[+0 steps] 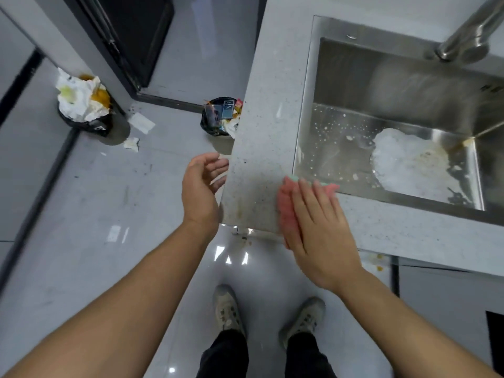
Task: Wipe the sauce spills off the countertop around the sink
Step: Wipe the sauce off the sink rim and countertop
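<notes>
The right hand [319, 227] is pressing a pink cloth [285, 214] flat onto the countertop [261, 143], just in front of the sink's [306, 124] near-left corner. Its fingers are lying straight on top of the cloth, not curling round it. The left hand [201, 186] is waiting at the counter edge left of the sink, loosely cupped and holding nothing. Brownish sauce smears [241, 210] are showing left of the cloth, towards that edge. The cloth is looking soft, light and limp, so it is probably going to bunch if pinched. Spreading the palm over its middle should be keeping it flat while it is sliding.
</notes>
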`<control>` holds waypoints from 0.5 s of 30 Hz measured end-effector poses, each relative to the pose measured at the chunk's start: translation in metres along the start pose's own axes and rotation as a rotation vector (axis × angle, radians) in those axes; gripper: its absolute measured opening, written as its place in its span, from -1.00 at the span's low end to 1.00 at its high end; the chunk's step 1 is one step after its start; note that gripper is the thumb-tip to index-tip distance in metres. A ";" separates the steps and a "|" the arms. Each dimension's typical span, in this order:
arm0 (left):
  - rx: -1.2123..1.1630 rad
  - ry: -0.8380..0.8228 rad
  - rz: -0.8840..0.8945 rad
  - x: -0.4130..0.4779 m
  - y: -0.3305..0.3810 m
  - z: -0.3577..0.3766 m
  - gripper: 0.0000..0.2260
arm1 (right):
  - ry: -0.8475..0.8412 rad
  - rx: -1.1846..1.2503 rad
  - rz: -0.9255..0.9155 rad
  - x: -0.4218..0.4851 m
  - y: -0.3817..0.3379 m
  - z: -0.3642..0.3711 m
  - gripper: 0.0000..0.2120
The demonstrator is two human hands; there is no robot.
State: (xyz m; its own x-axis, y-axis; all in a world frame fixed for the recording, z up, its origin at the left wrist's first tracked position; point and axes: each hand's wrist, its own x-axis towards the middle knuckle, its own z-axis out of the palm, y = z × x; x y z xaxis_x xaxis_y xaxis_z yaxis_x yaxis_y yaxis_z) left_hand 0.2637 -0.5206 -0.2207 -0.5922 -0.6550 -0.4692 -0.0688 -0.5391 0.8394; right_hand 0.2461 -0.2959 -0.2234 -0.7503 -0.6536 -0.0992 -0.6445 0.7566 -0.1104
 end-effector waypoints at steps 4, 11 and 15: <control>-0.042 -0.027 -0.097 0.009 0.002 -0.016 -0.73 | 0.015 -0.017 -0.031 0.022 -0.044 0.004 -0.35; 0.166 -0.111 -0.055 0.014 0.005 -0.007 -0.84 | 0.022 -0.059 0.021 0.147 -0.053 -0.006 -0.38; 0.277 -0.204 -0.031 0.008 0.003 0.010 -0.78 | -0.007 -0.018 -0.139 0.080 -0.065 -0.004 -0.33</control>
State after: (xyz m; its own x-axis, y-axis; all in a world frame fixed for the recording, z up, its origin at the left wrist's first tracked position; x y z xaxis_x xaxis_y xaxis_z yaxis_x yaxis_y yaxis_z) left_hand 0.2508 -0.5225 -0.2193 -0.7328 -0.5066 -0.4543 -0.2876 -0.3745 0.8815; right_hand 0.2272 -0.3969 -0.2197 -0.6526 -0.7523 -0.0906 -0.7448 0.6588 -0.1061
